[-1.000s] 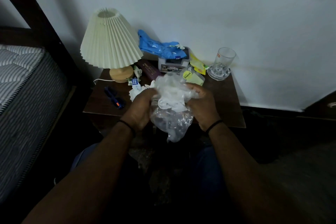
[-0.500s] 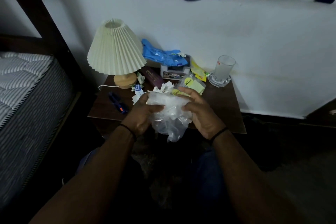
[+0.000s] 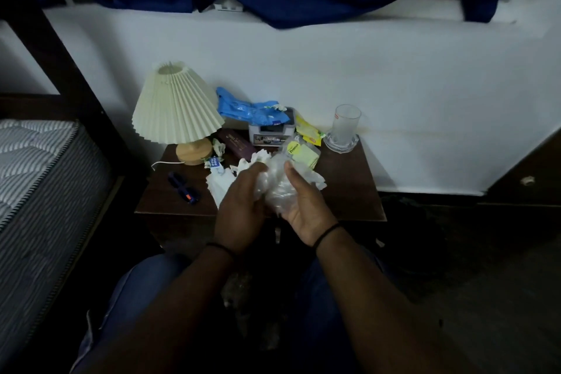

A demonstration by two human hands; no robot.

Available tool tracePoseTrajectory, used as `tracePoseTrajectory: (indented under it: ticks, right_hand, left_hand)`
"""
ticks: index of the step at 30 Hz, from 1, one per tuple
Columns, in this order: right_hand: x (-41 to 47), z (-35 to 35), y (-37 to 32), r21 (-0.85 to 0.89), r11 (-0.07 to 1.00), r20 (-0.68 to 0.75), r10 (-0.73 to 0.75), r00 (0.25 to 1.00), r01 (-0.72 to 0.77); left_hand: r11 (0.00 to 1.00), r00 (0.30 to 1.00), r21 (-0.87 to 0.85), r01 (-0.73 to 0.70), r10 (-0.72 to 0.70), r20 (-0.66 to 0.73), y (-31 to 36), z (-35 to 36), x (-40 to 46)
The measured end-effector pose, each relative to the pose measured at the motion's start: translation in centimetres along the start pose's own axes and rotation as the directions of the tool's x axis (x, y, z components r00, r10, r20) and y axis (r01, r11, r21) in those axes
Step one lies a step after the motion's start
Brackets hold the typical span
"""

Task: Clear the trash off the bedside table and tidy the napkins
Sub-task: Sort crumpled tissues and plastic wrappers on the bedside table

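The clear plastic bag [image 3: 274,188], stuffed with white tissue, is now squeezed smaller than a moment ago, both hands closed round it above the bedside table [image 3: 349,191]: left hand [image 3: 241,206] at nine o'clock, right hand [image 3: 303,206] at three. Bagging looks nearly done; loose napkins [image 3: 220,187] at nine o'clock and a blue wrapper [image 3: 243,106] at twelve remain

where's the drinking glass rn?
Head view: the glass stands upright at the bedside table's back-right corner against the wall, right of the yellow packets.
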State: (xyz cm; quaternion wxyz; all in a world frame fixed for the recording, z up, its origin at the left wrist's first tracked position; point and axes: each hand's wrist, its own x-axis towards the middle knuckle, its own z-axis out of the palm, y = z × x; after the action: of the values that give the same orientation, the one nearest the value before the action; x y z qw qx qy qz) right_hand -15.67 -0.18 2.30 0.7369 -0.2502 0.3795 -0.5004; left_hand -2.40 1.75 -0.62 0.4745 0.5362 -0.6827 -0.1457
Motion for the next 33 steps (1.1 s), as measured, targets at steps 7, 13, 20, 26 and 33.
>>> tracePoseTrajectory:
  ticks: [7,13,20,26,33]
  right_hand:
    - [1.4,-1.3,-0.6,-0.16,0.961,-0.301,-0.266,0.916,0.227]
    - [2.3,-1.3,-0.9,-0.66,0.677,-0.084,-0.496,0.864,0.324]
    - [1.8,-1.3,0.1,-0.938,-0.143,0.344,-0.484,0.804,0.315]
    - [1.4,-0.4,1.4,-0.863,0.327,0.349,-0.163,0.923,0.385]
    - [1.2,-0.7,-0.1,-0.773,0.488,0.31,-0.265,0.913,0.405]
  left_hand:
    - [0.822,0.954,-0.489,0.291,-0.214,0.208,2.9,1.2,1.0]
    - [0.675,0.886,-0.579,0.457,-0.404,0.228,3.5,1.7,2.5]
    - [0.475,0.823,-0.692,0.544,-0.461,0.331,3.9,1.9,2.8]
    - [0.559,0.826,-0.63,0.539,-0.499,0.263,0.8,-0.5,2.9]
    - [0.419,0.775,-0.706,0.571,-0.558,0.296,0.7,-0.9,3.3]
